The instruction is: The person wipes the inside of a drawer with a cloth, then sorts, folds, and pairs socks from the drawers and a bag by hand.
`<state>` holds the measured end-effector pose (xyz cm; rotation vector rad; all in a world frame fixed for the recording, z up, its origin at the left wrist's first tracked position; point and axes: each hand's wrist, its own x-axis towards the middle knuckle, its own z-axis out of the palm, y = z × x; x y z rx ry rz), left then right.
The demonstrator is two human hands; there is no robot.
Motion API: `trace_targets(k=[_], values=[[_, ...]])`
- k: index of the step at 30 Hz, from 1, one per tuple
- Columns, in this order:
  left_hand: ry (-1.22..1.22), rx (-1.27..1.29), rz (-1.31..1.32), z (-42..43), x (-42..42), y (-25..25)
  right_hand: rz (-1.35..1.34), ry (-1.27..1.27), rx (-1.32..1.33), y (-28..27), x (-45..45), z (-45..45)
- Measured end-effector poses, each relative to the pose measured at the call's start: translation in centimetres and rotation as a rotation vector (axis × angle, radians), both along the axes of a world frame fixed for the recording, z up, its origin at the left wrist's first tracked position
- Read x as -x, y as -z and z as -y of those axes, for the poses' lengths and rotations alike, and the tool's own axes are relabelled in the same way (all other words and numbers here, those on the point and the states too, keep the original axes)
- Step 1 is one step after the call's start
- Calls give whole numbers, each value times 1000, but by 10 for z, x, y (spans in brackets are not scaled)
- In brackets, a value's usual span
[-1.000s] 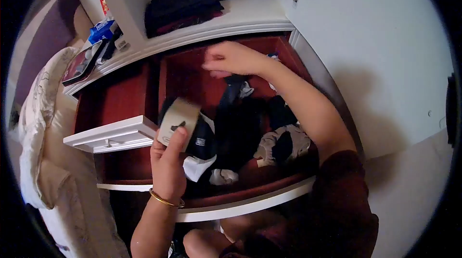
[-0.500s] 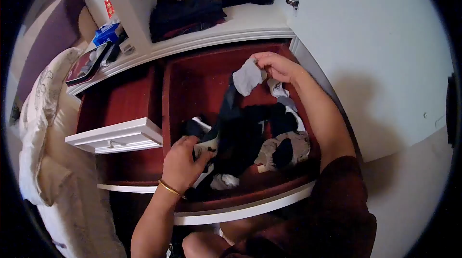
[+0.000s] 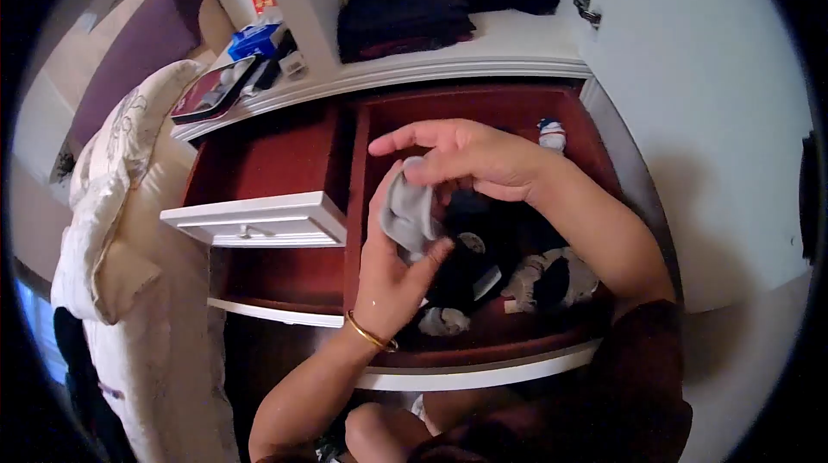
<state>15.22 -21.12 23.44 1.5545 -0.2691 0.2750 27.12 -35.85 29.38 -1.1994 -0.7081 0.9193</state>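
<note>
A light grey sock [image 3: 409, 208] is bunched between my two hands above the open red-lined drawer [image 3: 517, 349]. My left hand [image 3: 395, 269], with a gold bangle at the wrist, is wrapped round it from below. My right hand [image 3: 479, 159] has its thumb against the sock's top, its index finger stretched out to the left. Under my hands lie dark clothes [image 3: 461, 277], a beige and black bundle [image 3: 552, 280] and a small pale sock [image 3: 444, 321]. A rolled white sock [image 3: 552, 135] rests near the drawer's back right.
A small drawer [image 3: 259, 223] stands pulled out at the left. Folded dark clothes [image 3: 405, 18] lie on the shelf above. A blue packet [image 3: 256, 40] and a case [image 3: 214, 90] sit back left. Bedding [image 3: 142, 204] is at far left, a white door [image 3: 690, 118] at right.
My left hand has let go of the pale item in the drawer and come up round the grey sock. My right hand has moved left with that sock. The view has shifted left.
</note>
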Motion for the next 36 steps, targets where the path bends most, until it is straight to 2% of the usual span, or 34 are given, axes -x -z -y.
trace_targets(k=[1, 2, 4, 6, 8, 10, 12, 13, 14, 17, 20, 23, 24, 26, 27, 30, 31, 32, 34, 36], values=[[65, 71, -178, -7, 1, -2, -21, 31, -38, -2, -1, -2], [100, 250, -351, -9, 0, -7, -40, 66, -73, -3, -2, 0], [279, 404, -440, -20, -4, -7, 13, 274, -69, -1, -15, 7], [357, 557, -479, -17, -3, -17, 217, 364, 207, 8, -36, 23], [426, 657, -495, -15, -1, -22, 537, 449, 517, 53, -71, 47], [488, 705, -488, -15, 0, -22, 1099, 313, 1028, 76, -86, 71], [508, 742, -445, -13, 1, -21, 885, -113, 1576, 84, -81, 82], [482, 752, -427, -12, 1, -19, 891, -357, 1695, 98, -80, 85], [459, 760, -404, -12, 1, -20, 833, -404, 1751, 113, -79, 88], [373, 794, -397, -19, -3, -19, 814, -140, 1160, 158, -81, 103], [306, 792, -384, -28, -7, -13, 685, -65, 936, 145, -68, 84], [321, 839, -378, -35, -11, -6, 328, 72, 872, 151, -84, 73], [289, 841, -377, -38, -12, -5, 262, 185, 728, 150, -87, 73], [227, 847, -380, -40, -13, -2, 183, 265, 619, 116, -78, 72], [169, 840, -385, -38, -13, -4, 161, 249, 716, 116, -88, 75], [80, 874, -395, -40, -14, -1, 480, -248, 1141, 138, -102, 85], [105, 894, -391, -40, -15, -1, 649, -465, 1130, 139, -92, 83], [93, 875, -386, -41, -15, -1, 894, -449, 982, 171, -94, 89], [67, 835, -374, -41, -16, 2, 544, -380, 1052, 166, -73, 78], [35, 772, -368, -42, -13, 5, 431, -269, 959, 146, -70, 78]])
